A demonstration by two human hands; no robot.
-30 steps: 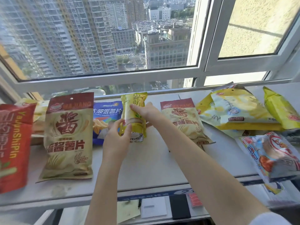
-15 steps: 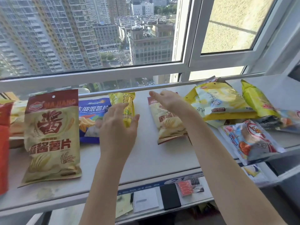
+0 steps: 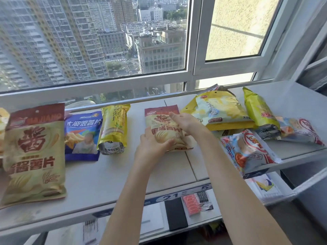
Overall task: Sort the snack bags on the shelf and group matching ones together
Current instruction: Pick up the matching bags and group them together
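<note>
Sorting is judged partly done; the small beige bag point(image 3: 164, 128) is found flat at mid-shelf point(image 3: 99, 175), well apart from its matching large beige bag point(image 3: 35, 152) at the left. The lower left corner is gripped by the left hand point(image 3: 152, 147), thumb on the face; the upper right edge is covered by the curled right hand point(image 3: 184, 122). A blue bag point(image 3: 82, 135) and a yellow bag point(image 3: 114, 129) are noted between the pair; the yellow pile point(image 3: 219, 112) at the right is left ungrouped. "MAJIANG" and "酱薯片" are read on the large bag; "大波浪薯片" on the blue; "21" on the shelf edge.
</note>
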